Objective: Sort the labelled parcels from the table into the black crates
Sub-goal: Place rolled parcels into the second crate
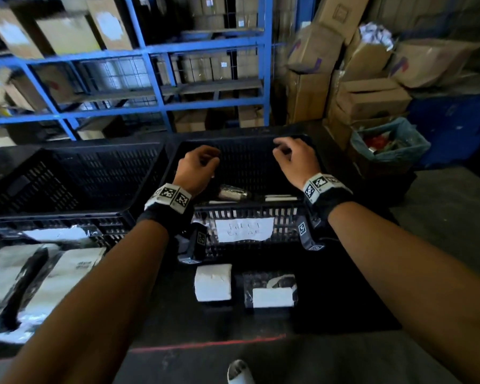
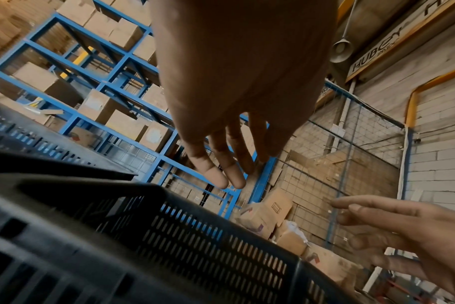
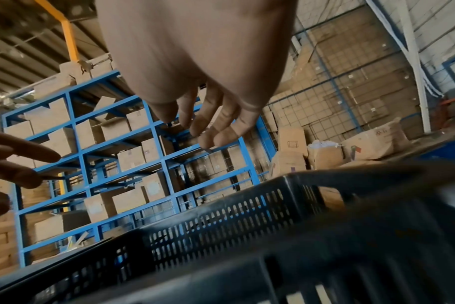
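Both hands are hanging empty over the right crate (image 1: 244,217), left hand (image 1: 196,169) and right hand (image 1: 295,159) with fingers loosely released, apart from its rims. Two parcels (image 1: 213,282) are lying on the table (image 1: 330,286) just before its front wall; others (image 1: 234,192) are lying inside.

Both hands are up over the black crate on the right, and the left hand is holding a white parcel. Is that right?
Not quite. Both hands do hover over the right-hand black slotted plastic crate, but the left hand holds nothing. The left wrist view shows its fingers loose and empty. The small white wrapped parcel lies on the table.
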